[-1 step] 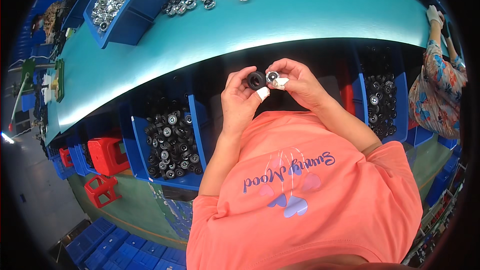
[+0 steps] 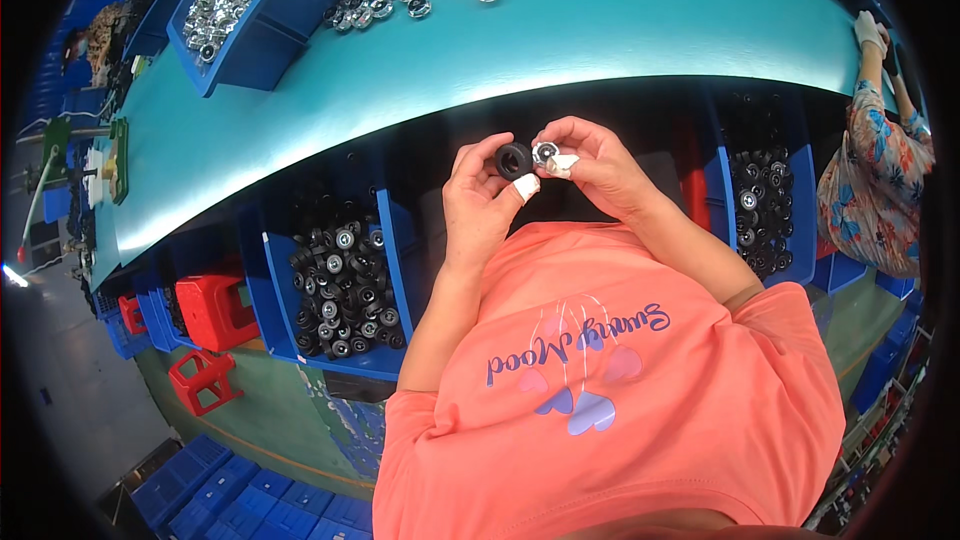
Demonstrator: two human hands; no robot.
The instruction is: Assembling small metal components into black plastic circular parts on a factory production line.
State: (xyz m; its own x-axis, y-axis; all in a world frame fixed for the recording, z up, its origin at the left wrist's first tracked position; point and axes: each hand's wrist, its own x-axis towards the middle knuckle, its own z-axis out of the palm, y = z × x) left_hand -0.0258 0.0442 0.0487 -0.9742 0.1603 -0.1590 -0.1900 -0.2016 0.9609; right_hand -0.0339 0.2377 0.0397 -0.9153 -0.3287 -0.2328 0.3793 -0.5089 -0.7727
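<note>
Between the thumb and fingers of my left hand point(image 2: 476, 202) is a small black toy tyre point(image 2: 503, 154), its round opening facing up toward me. My right hand point(image 2: 605, 172) pinches a small shiny silver wheel rim point(image 2: 545, 151) with a dark centre, just right of the tyre. The two parts sit side by side, and whether they touch I cannot tell. White tape wraps both thumbs. Both hands are above my lap, in front of the table's near edge.
The teal table point(image 2: 640, 30) carries heaped silver rims point(image 2: 420, 7) and a blue tray point(image 2: 262, 45) of more. Below its edge, blue bins hold black wheels point(image 2: 340, 285) at left and others point(image 2: 762, 205) at right. Red stools point(image 2: 212, 312) stand left; a co-worker point(image 2: 875, 185) is at right.
</note>
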